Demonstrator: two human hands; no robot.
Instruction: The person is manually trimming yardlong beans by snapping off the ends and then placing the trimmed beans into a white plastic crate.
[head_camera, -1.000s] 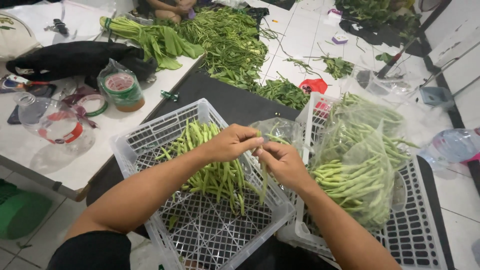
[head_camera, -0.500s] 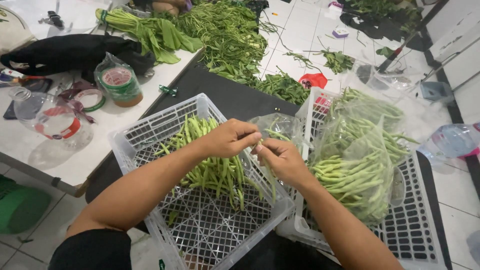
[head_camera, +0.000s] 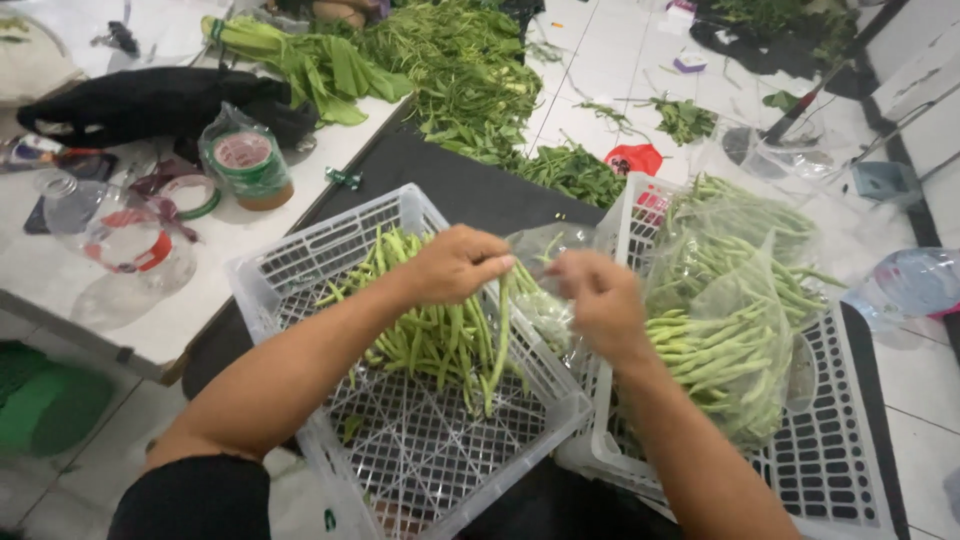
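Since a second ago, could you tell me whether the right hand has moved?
Barely: the right hand still hovers over the gap between the white crate and the neighbouring crate, beside the left hand.

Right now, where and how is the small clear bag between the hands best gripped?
Probably by its open upper edge, from above: the clear bag hangs limp over the left crate's rim, between the left hand and right hand, with beans below.

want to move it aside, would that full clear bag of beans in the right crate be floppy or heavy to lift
Probably floppy: the bag sags over the crate rather than standing. Likely fairly heavy, since it bulges with beans. The thin plastic may be slippery and could tear if grabbed at one spot.
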